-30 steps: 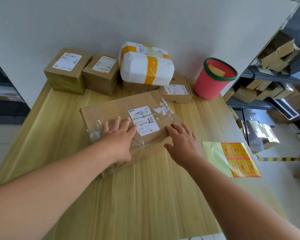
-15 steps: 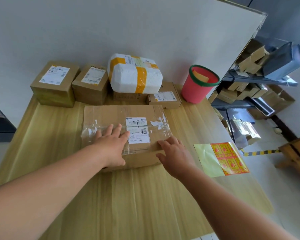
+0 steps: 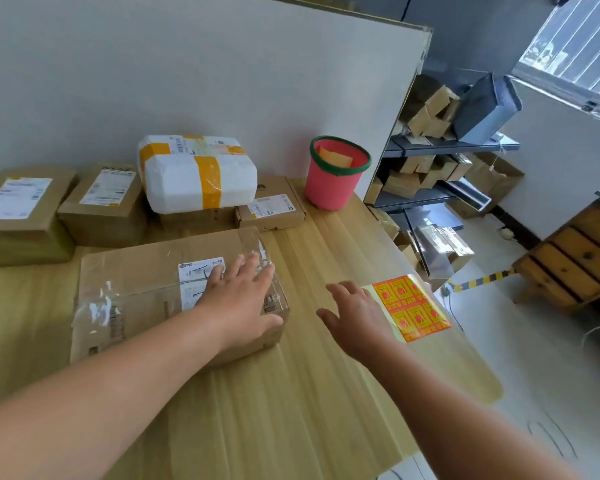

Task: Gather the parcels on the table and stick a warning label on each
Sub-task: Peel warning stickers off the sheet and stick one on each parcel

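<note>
The left grip (image 3: 239, 299) lies flat, fingers straight, on the flat parcel (image 3: 136, 278) on the worktop (image 3: 291, 410); the right grip (image 3: 357, 317), fingers spread, holding nothing, is at nine o'clock of the label sheet (image 3: 413, 306), itself at the parcel's three o'clock.

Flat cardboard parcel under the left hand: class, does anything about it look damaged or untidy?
Yes. The clear tape across the flat parcel is crumpled and lifting at its ends instead of lying smooth. The left hand rests flat on it.
</note>
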`<control>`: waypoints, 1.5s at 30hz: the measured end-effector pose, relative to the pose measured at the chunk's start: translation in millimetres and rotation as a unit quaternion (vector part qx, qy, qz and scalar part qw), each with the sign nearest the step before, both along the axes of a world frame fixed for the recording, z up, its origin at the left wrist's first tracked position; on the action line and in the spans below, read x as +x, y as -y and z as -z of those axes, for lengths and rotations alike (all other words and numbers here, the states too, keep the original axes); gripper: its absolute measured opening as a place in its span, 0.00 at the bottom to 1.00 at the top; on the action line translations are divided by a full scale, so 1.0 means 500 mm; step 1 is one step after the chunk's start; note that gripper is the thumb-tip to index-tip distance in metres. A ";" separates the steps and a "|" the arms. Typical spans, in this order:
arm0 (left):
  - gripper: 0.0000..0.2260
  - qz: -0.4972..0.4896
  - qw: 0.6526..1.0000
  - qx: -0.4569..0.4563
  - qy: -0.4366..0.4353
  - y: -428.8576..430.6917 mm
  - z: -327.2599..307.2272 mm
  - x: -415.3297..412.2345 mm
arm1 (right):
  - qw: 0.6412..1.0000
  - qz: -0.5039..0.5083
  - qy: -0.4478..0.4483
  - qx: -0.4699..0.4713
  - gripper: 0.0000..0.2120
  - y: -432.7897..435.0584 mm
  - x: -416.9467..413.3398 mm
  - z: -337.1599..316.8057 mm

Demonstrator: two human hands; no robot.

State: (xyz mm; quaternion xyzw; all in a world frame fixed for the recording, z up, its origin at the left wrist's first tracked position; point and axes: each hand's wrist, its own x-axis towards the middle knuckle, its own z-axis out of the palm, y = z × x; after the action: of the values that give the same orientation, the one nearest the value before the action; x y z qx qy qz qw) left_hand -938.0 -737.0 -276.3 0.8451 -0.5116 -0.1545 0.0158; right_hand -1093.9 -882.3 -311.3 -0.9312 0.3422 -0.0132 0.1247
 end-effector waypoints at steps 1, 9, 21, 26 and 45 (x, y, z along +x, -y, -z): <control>0.38 0.006 1.000 0.000 0.005 0.025 0.001 -0.012 | 1.000 0.007 -0.001 0.003 0.25 0.022 -0.013 0.007; 0.37 0.011 0.998 0.063 -0.020 0.278 0.065 -0.131 | 0.994 0.092 -0.023 0.053 0.26 0.270 -0.123 0.089; 0.38 0.020 0.992 0.120 -0.022 0.568 0.223 -0.231 | 0.964 0.228 -0.055 0.127 0.26 0.577 -0.243 0.221; 0.37 0.020 0.991 0.130 -0.017 0.614 0.249 -0.241 | 0.938 0.263 -0.064 0.214 0.21 0.618 -0.256 0.274; 0.43 -0.131 0.990 0.017 -0.038 0.572 0.083 -0.160 | 0.928 0.105 0.112 0.338 0.12 0.624 -0.140 0.041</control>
State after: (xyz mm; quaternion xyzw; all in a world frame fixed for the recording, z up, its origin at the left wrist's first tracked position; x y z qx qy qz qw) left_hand -1017.9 -1023.1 -317.9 0.8985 -0.3927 -0.1918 0.0412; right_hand -1163.8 -1194.1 -332.0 -0.7851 0.4057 -0.0135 0.4678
